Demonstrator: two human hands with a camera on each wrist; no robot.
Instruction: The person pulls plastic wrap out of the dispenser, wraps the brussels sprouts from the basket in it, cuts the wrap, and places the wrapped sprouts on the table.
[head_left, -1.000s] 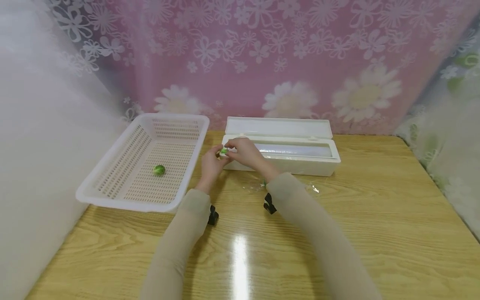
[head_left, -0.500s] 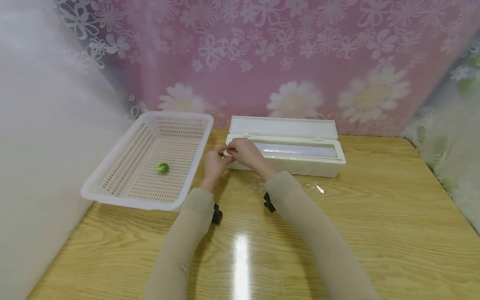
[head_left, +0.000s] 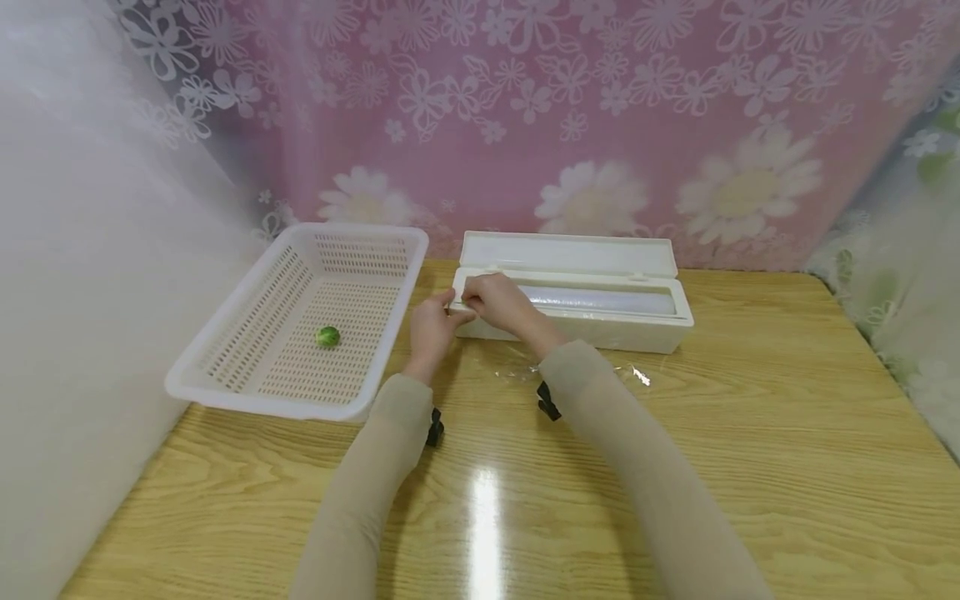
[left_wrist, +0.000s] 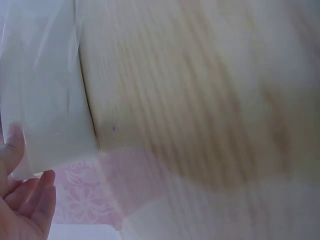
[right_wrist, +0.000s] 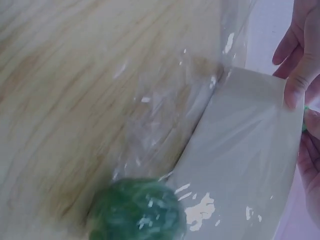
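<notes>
A white film box (head_left: pixel 600 333) lies with its lid up and a roll of clear film (head_left: pixel 600 302) inside. My left hand (head_left: pixel 432 329) grips its left end, thumb on the front face in the left wrist view. Just beside it, my right hand (head_left: pixel 506 304) is at the box's top front edge, fingers curled; the right wrist view shows a small green piece (right_wrist: pixel 305 117) at its fingertips, mostly hidden. Clear film (right_wrist: pixel 155 120) hangs over the box's front onto the table and covers a round green vegetable (right_wrist: pixel 137 210), which my right sleeve hides in the head view.
Left of the box stands a white slotted basket (head_left: pixel 262 408) with one small green vegetable (head_left: pixel 327 337) in it. The raised lid (head_left: pixel 570 254) stands behind the roll, close to the pink flowered curtain (head_left: pixel 480 167). The wooden table (head_left: pixel 750 433) extends in front.
My right hand has moved slightly right along the box edge, away from my left fingertips. The green piece seen earlier at the left end is now hidden in the head view. My left hand stays at that end.
</notes>
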